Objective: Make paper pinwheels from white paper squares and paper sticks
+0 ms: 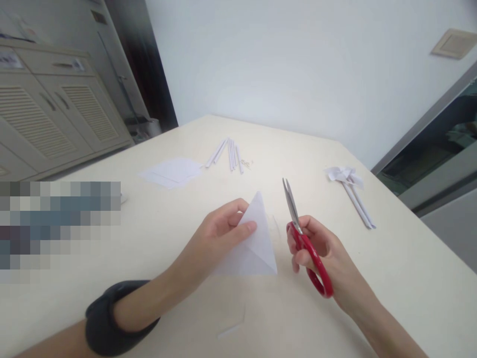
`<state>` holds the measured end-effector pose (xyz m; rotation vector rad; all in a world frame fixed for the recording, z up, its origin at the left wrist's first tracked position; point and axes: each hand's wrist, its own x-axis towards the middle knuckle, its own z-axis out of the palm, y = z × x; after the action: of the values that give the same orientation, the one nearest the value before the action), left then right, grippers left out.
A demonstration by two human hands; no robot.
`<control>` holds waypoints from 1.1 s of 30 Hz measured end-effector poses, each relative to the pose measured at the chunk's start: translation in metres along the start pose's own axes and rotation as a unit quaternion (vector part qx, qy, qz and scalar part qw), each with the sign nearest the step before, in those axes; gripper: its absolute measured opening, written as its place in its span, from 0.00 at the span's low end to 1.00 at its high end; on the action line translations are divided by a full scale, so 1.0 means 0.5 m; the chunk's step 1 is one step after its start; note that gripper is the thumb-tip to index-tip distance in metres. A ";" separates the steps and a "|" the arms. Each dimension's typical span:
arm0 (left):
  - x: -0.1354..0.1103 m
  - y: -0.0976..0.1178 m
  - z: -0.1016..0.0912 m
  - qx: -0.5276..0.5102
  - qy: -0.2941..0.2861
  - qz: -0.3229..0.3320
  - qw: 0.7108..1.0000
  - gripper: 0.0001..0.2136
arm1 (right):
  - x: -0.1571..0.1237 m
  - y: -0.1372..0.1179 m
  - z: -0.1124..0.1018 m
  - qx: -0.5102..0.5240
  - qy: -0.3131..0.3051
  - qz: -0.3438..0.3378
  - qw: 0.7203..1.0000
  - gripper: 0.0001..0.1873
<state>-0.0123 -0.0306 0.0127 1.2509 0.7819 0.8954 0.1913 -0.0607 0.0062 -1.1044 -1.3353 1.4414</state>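
My left hand pinches a folded white sheet of paper, thumb on top and fingers behind it. The paper has a triangular outline with its point upward and a crease near its lower right. In my right hand is a pair of scissors with red handles, the slim metal blades pointing up and nearly together. The blades are to the right of the paper, apart from it. Thin paper strips lie on the table below my left hand.
White paper sheets lie at the far left of the cream table. Rolled paper sticks and small pale bits lie at the back. Two paper pinwheel-like pieces with rolled sticks rest at the right. A wall stands behind.
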 end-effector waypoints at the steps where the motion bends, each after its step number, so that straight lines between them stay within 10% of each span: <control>1: -0.001 -0.001 0.000 -0.002 0.001 0.004 1.000 0.06 | -0.002 0.003 0.003 0.015 -0.014 -0.007 1.000 0.21; 22: -0.016 0.006 0.015 0.102 -0.002 -0.003 0.995 0.08 | -0.048 -0.018 0.043 -0.140 -0.074 0.090 0.983 0.18; 33: -0.007 0.021 0.018 0.151 -0.026 -0.010 0.988 0.07 | -0.054 0.000 0.047 -0.027 -0.059 0.149 0.987 0.18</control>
<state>-0.0075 -0.0368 0.0244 1.5223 0.9108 0.7424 0.1750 -0.0922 0.0084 -1.3159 -1.3386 1.7181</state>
